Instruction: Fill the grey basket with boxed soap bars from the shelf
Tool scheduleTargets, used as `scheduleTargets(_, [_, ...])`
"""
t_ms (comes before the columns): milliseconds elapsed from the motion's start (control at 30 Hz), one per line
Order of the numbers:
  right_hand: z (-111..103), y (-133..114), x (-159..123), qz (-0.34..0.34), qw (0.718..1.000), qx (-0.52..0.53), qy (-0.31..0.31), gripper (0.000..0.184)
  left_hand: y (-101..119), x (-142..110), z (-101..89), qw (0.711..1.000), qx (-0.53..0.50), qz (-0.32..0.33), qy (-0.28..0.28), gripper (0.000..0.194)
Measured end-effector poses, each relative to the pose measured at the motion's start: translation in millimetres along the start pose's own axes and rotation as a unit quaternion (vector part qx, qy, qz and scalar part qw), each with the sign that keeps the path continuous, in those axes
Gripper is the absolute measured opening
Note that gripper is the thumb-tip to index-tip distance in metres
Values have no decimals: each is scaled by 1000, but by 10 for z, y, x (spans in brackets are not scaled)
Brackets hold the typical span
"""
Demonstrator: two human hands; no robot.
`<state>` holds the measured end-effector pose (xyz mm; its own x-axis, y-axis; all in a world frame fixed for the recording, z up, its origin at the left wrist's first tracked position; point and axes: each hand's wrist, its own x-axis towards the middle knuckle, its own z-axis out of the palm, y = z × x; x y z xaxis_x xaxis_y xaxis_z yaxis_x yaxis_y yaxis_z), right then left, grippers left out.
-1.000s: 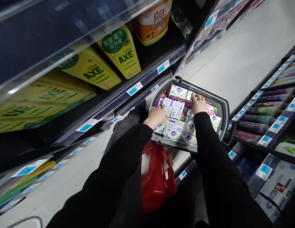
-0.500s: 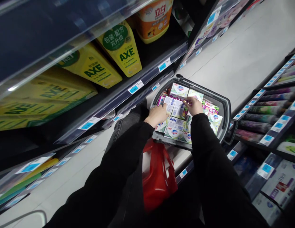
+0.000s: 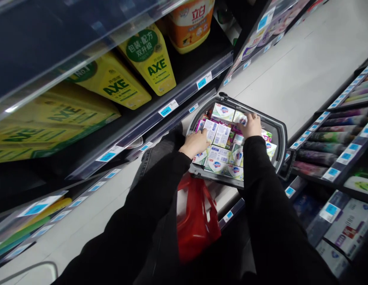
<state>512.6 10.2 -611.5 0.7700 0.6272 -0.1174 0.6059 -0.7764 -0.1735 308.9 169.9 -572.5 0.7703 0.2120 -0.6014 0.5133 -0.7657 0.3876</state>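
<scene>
White and green soap boxes (image 3: pixel 216 166) lie packed in a dark basket (image 3: pixel 282 144) in front of me. Some show a blue and red logo; others have their printed backs up. My left hand (image 3: pixel 195 144) is closed at the edge of the upright soap boxes (image 3: pixel 211 130) on the basket's left side; its fingertips are partly hidden. At the far side, my right hand (image 3: pixel 251 126) has its fingers bent over a soap box (image 3: pixel 240 118). Purple packs (image 3: pixel 201 124) show between the boxes.
Yellow bottles (image 3: pixel 115 84) and an orange-labelled jug (image 3: pixel 190 25) stand on the left shelf. Tube-like packs (image 3: pixel 329 148) fill the right shelf. A red plastic object (image 3: pixel 196 221) is below the basket. The pale floor (image 3: pixel 293 71) runs ahead between shelves.
My right hand has moved from the middle of the basket toward its far right side, onto a soap box there. My left hand stays in nearly the same place.
</scene>
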Motion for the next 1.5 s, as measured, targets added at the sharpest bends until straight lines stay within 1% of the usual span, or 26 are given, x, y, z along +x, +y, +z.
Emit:
scheduleTargets(100, [43, 139, 37, -34, 998, -59, -14, 51, -2, 2, 10, 1000, 0, -1, 0, 58])
scheduleTargets(200, [111, 160, -54, -62, 994, -87, -23, 50, 2, -5, 6, 1000, 2, -4, -1, 59])
scheduleTargets(333, [161, 138, -157, -59, 994, -88, 0, 43, 12, -22, -13, 1000, 2, 0, -2, 60])
scheduleTargets(400, [154, 142, -141, -61, 994, -86, -15, 39, 11, -22, -17, 1000, 2, -2, -5, 60])
scheduleTargets(467, [127, 156, -86, -45, 994, -94, -36, 40, 6, -17, -15, 1000, 2, -3, -7, 61])
scheduleTargets(500, [107, 166, -53, -31, 994, -101, -43, 43, 3, -14, -14, 1000, 1, -3, -7, 61])
scheduleTargets(567, [59, 190, 4, -2, 992, -117, -54, 57, 0, -12, -12, 1000, -1, -2, -8, 62])
scheduleTargets(633, [6, 212, 30, 9, 989, -129, -78, 68, 2, -16, -16, 1000, -2, -3, -9, 62])
scheduleTargets(700, [-46, 224, 15, -1, 985, -130, -113, 72, 11, -24, -23, 1000, 0, -5, -12, 62])
scheduleTargets(767, [-94, 221, -28, -28, 981, -118, -149, 74, 22, -32, -31, 1000, 1, -7, -15, 62])
scheduleTargets(833, [-132, 204, -78, -58, 978, -85, -183, 70, 29, -38, -36, 1000, 0, -8, -16, 63])
scheduleTargets(933, [-165, 170, -132, -72, 971, -36, -224, 53, 29, -41, -38, 1000, -2, -7, -15, 63])
scheduleTargets(1000, [-166, 151, -154, -64, 969, -39, -233, 46, 26, -43, -39, 1000, -2, -8, -15, 63])
scheduleTargets(1100, [-147, 143, -175, -60, 967, -63, -240, 47, 28, -45, -41, 1000, -5, -8, -15, 63])
scheduleTargets(1167, [-141, 158, -179, -65, 966, -69, -240, 45, 33, -45, -42, 1000, -6, -9, -15, 63])
scheduleTargets(1233, [-153, 177, -158, -70, 969, -66, -229, 39, 36, -43, -42, 1000, -6, -9, -14, 63])
scheduleTargets(1300, [-177, 168, -93, -67, 976, -47, -204, 33, 37, -42, -40, 1000, -5, -9, -14, 63])
scheduleTargets(1333, [-187, 140, -40, -60, 981, -30, -181, 34, 37, -42, -39, 1000, -4, -9, -14, 63])
scheduleTargets(1433, [-171, -67, 173, -40, 995, 27, -91, 46, 32, -44, -38, 1000, -2, -10, -14, 63])
scheduleTargets(1500, [-109, -283, 313, -44, 996, 34, -70, 52, 30, -44, -37, 1000, -1, -8, -12, 62])
